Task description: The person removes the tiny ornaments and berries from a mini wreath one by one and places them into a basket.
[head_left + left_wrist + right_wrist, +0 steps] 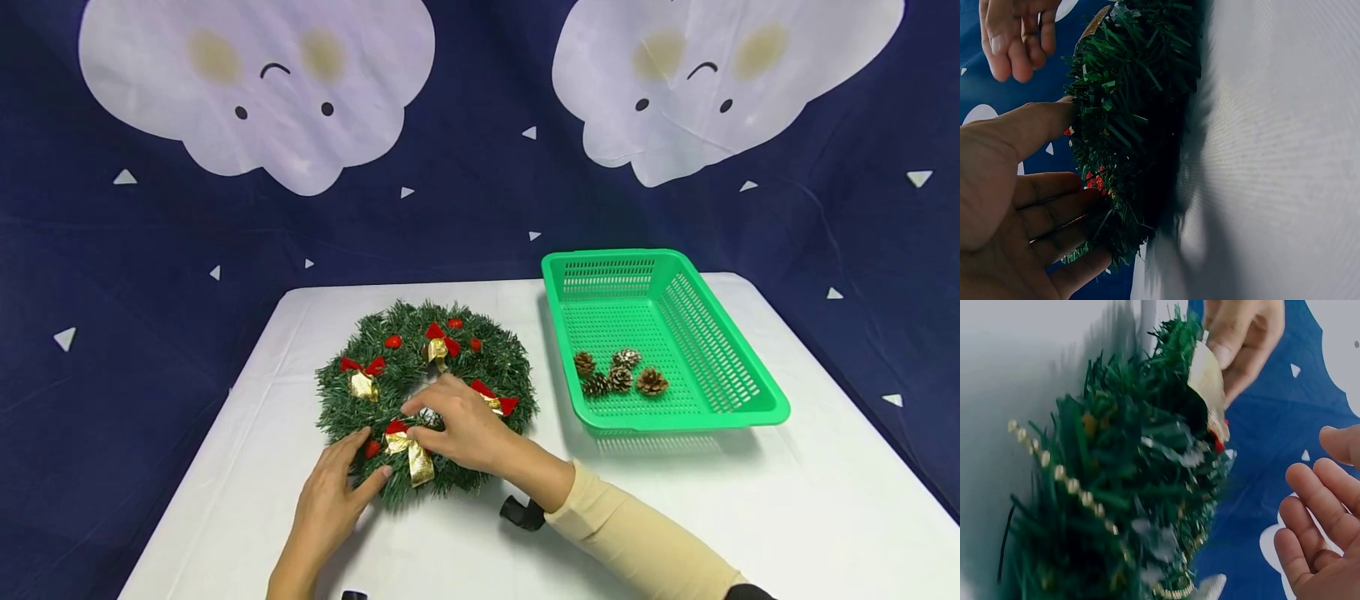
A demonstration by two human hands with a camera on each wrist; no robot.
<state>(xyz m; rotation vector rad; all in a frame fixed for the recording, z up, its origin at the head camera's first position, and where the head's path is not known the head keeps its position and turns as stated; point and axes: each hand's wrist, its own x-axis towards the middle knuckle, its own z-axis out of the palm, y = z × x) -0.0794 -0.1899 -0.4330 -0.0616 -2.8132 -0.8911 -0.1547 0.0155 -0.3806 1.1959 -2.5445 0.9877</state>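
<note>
Your wreath (390, 375) lay on the worktop (817, 500), your left grip (330, 496) spread against its near edge, your right grip (467, 421) parted and empty above. A low rightward sweep might have dragged the near bow (420, 462) askew.

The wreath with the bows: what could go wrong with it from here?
The left hand touches the wreath at its edge, so a hard push might slide it across the table. The right hand hovers close to the front bow and could knock it crooked. The gold beads stick out from the wreath's side, so they might get snagged.
</note>
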